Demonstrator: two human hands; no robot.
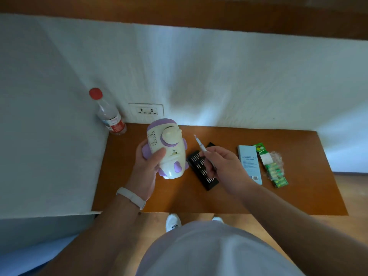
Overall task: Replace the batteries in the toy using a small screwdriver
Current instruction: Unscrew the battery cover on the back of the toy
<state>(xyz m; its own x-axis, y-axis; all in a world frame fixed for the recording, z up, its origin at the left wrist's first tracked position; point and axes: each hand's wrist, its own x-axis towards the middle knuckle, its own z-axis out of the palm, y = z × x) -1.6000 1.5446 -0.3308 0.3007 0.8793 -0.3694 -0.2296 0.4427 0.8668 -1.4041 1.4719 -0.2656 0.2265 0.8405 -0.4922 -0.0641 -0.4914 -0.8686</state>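
Observation:
A cream and purple toy (166, 148) is lifted above the wooden table (169, 198), gripped around its side by my left hand (148, 166). Its underside with a small hatch and screw faces up. My right hand (225, 166) pinches a thin silver screwdriver (201, 145), tip pointing up and left, a short way to the right of the toy. A black tray of screwdriver bits (203, 168) lies on the table under my right hand. A green pack of batteries (273, 170) lies at the right.
A clear bottle with a red cap (108, 114) stands in the back left corner by the white wall. A wall socket (146, 110) sits behind the toy. A light blue box (251, 164) lies between the bit tray and the batteries.

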